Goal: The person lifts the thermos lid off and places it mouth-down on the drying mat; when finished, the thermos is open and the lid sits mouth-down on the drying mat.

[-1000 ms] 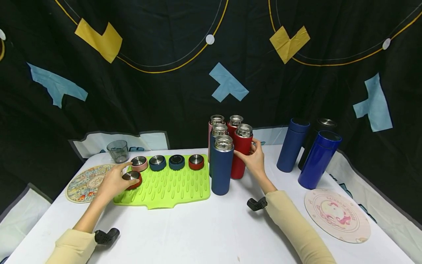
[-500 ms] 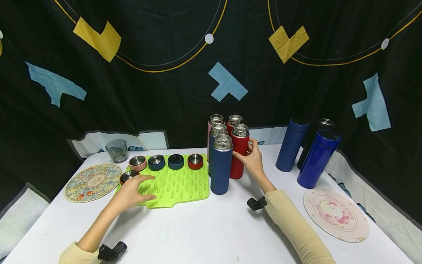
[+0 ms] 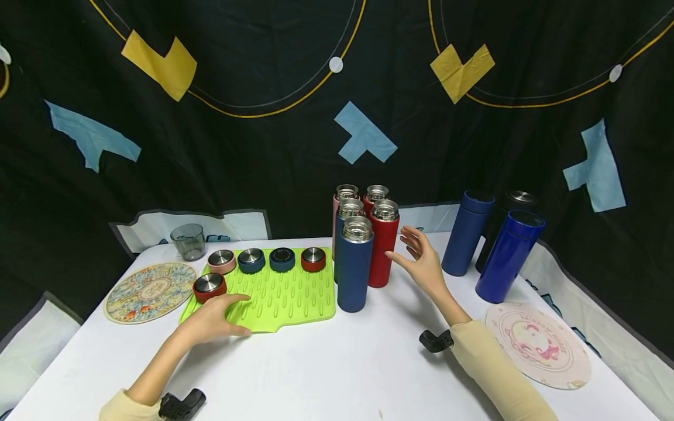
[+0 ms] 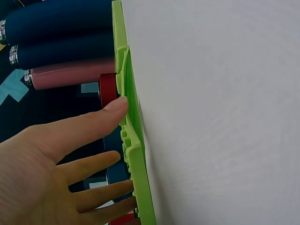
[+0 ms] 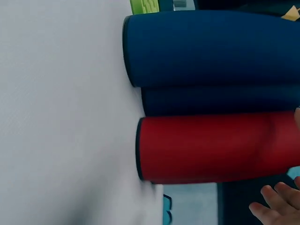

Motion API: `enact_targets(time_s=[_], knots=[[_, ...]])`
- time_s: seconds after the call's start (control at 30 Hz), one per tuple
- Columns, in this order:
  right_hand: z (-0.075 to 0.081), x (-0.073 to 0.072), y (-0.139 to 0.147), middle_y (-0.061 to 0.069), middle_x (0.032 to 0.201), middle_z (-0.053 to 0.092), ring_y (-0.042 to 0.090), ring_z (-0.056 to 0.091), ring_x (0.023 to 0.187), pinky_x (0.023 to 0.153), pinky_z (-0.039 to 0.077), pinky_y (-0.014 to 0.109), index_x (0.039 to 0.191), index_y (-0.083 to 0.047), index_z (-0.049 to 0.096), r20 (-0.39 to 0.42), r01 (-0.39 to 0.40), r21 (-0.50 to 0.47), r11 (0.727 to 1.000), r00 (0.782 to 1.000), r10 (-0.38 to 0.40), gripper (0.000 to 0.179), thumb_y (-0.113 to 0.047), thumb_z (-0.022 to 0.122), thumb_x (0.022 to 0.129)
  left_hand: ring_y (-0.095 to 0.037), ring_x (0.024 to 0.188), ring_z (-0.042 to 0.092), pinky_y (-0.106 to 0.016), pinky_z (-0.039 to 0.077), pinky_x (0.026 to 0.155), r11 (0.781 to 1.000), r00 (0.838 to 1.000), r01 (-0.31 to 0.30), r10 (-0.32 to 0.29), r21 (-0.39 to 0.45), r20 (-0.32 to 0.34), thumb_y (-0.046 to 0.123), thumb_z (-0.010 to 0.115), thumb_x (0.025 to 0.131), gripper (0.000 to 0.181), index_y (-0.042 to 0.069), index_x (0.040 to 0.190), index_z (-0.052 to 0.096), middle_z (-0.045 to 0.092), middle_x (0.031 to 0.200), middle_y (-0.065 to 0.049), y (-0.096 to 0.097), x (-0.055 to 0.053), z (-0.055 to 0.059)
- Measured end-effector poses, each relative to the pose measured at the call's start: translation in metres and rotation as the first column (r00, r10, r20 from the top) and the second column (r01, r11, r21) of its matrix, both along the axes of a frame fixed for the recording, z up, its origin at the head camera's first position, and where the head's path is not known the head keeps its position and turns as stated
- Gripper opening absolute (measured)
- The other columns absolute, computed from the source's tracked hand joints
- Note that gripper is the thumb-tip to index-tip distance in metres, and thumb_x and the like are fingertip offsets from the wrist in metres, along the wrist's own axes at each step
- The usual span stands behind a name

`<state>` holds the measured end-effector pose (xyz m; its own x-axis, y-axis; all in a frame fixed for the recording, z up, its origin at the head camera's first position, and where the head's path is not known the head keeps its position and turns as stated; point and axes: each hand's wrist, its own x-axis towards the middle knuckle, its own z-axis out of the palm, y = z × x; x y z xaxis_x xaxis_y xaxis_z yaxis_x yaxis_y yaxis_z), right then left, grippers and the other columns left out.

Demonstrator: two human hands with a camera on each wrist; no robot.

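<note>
My left hand (image 3: 213, 320) hovers at the front left edge of the green mat (image 3: 284, 304), thumb and fingers spread with nothing between them. A red lid with a steel top (image 3: 209, 284) sits just behind it on the mat. Along the mat's back stand a pink lid (image 3: 222, 261), two blue lids and another red lid (image 3: 313, 259). To the right, my right hand (image 3: 423, 266) is spread beside a lidless red bottle (image 3: 383, 251). In the right wrist view, a gap shows between the fingers (image 5: 276, 201) and the red bottle. Two lidless blue bottles (image 3: 355, 269) stand left of it.
Behind these stand a lidless pink bottle (image 3: 337, 219) and another red one. A blue capped bottle (image 3: 466, 237), a black one and a shiny blue one (image 3: 508, 257) stand right. Round mats (image 3: 150, 293) lie left and right; a glass cup (image 3: 189, 241) is at back left.
My left hand has let go of the red lid and moved forward and right off it. The red bottle has shifted slightly left, and my right hand has released it and drawn away right.
</note>
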<state>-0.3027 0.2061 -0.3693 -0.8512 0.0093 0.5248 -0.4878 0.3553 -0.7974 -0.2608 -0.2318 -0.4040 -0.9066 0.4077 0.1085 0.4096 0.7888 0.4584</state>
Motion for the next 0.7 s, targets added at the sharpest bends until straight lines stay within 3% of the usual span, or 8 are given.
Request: enact_targets(time_s=[0.17, 0.3, 0.43, 0.6, 0.7], knots=[[-0.002, 0.011, 0.026, 0.017, 0.14, 0.05, 0.032, 0.049, 0.127, 0.105, 0.039, 0.044, 0.14, -0.003, 0.043, -0.078, 0.043, 0.061, 0.997, 0.996, -0.038, 0.067, -0.01, 0.077, 0.082, -0.048, 0.117, 0.05, -0.06, 0.042, 0.094, 1.0, 1.0, 0.002, -0.002, -0.002, 0.015, 0.03, 0.088, 0.066, 0.072, -0.003, 0.123, 0.06, 0.058, 0.124, -0.025, 0.002, 0.001, 0.0], [0.02, 0.039, 0.039, 0.022, 0.138, 0.05, 0.037, 0.049, 0.126, 0.104, 0.038, 0.047, 0.138, 0.004, 0.043, -0.103, 0.085, 0.097, 0.992, 0.992, -0.075, 0.064, -0.002, 0.075, 0.083, -0.047, 0.117, 0.051, -0.059, 0.043, 0.094, 1.0, 1.0, 0.005, -0.005, -0.01, -0.001, 0.029, 0.088, 0.065, 0.071, -0.003, 0.122, 0.061, 0.059, 0.122, -0.024, 0.003, 0.0, 0.0], [0.036, 0.063, 0.054, 0.024, 0.136, 0.05, 0.039, 0.049, 0.124, 0.103, 0.041, 0.038, 0.136, 0.006, 0.043, -0.123, 0.167, 0.144, 0.975, 0.981, -0.15, 0.062, 0.0, 0.074, 0.083, -0.046, 0.116, 0.052, -0.059, 0.044, 0.093, 1.0, 1.0, -0.001, 0.001, -0.022, -0.006, 0.029, 0.088, 0.065, 0.071, -0.002, 0.122, 0.061, 0.06, 0.122, -0.023, 0.003, 0.0, -0.001], [0.032, 0.068, 0.088, 0.018, 0.139, 0.05, 0.031, 0.049, 0.126, 0.102, 0.039, 0.019, 0.14, -0.002, 0.043, -0.132, 0.262, 0.132, 0.956, 0.961, -0.245, 0.066, -0.004, 0.076, 0.082, -0.046, 0.116, 0.052, -0.059, 0.044, 0.093, 1.0, 1.0, -0.006, 0.006, -0.026, -0.01, 0.029, 0.089, 0.064, 0.071, -0.003, 0.121, 0.061, 0.06, 0.121, -0.024, 0.003, 0.0, -0.002], [0.029, 0.07, 0.107, 0.012, 0.141, 0.05, 0.022, 0.049, 0.129, 0.101, 0.038, 0.016, 0.141, -0.008, 0.043, -0.121, 0.327, 0.099, 0.94, 0.941, -0.315, 0.069, -0.007, 0.077, 0.082, -0.046, 0.116, 0.051, -0.059, 0.043, 0.094, 1.0, 1.0, -0.012, 0.012, -0.025, -0.009, 0.029, 0.089, 0.064, 0.071, -0.002, 0.121, 0.061, 0.06, 0.122, -0.024, 0.003, 0.0, -0.002]])
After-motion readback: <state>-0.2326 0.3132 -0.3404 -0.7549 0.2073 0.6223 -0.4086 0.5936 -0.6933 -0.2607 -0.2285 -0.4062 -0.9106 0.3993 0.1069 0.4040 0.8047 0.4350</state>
